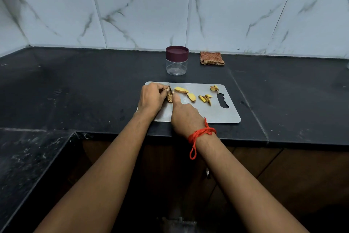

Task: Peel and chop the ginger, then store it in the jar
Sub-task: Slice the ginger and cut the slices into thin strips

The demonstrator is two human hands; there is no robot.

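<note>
So, the left hand (152, 98) pinched the unpeeled ginger piece (170, 98) at the left end of the board (222, 115). The right hand (186, 117) was clamped on the knife (169, 87), blade against it. The piece looked small, stiff and knobbly, likely slick where cut, so best held by the skin. The jar (177, 62) stood behind on the desk (94, 85), lid on.

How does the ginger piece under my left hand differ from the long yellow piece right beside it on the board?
The held ginger piece looks brown, skin on; the long yellow piece shows bare flesh. The left hand grips the held ginger piece, with the knife at it; the long yellow piece lies free. Both rest on the cutting board.
</note>
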